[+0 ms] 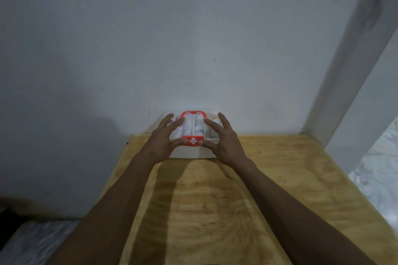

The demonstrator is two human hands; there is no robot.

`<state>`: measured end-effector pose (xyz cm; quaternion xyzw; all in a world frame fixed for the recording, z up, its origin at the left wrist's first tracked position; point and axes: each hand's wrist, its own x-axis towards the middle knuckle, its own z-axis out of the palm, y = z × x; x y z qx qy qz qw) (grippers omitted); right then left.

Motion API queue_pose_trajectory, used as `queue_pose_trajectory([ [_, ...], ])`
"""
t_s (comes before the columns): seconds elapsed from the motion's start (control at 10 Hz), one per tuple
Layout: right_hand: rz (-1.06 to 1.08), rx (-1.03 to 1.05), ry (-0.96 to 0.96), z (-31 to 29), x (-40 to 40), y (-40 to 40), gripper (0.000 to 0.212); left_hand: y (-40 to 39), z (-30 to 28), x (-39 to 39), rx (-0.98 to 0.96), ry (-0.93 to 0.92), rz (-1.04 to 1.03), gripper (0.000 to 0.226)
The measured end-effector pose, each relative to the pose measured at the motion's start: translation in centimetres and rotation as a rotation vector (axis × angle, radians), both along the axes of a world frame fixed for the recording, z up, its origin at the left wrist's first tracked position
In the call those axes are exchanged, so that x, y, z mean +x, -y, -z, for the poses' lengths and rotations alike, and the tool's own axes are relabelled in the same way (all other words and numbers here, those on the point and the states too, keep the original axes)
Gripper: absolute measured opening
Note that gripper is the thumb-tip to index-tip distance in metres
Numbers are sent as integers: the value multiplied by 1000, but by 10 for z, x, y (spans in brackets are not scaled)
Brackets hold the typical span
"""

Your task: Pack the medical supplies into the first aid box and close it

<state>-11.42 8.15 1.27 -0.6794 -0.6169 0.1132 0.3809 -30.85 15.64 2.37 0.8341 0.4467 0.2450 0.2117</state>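
While both hands sit on top of the box [192,150], the job now looks like pushing the lid down until the red latch [193,141] snaps shut. The box stands at the far end of the tabletop [215,200], right against the wall [172,49].

The left hand [164,143] is on the left side of the latch, and the right hand [224,141] is on the right side. All the fingers are spread apart and fairly straight, lying on the lid, with both thumbs just beside the white cross.

To do it well, I think both hands should press evenly, so the lid does not tip up on one side.

The box is smooth, see-through plastic with round corners. White things show inside it, too blurry to name. The tabletop is rough yellow wood.
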Motion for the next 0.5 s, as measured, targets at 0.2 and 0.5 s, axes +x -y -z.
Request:
queue_pose_trajectory([
  [0.2,1,0,0,2,3,-5,70,-1,-1,1,41,-35,-1,74],
  [0.5,8,-101,132,-10,6,12,90,13,7,4,167,-281,-204,87],
])
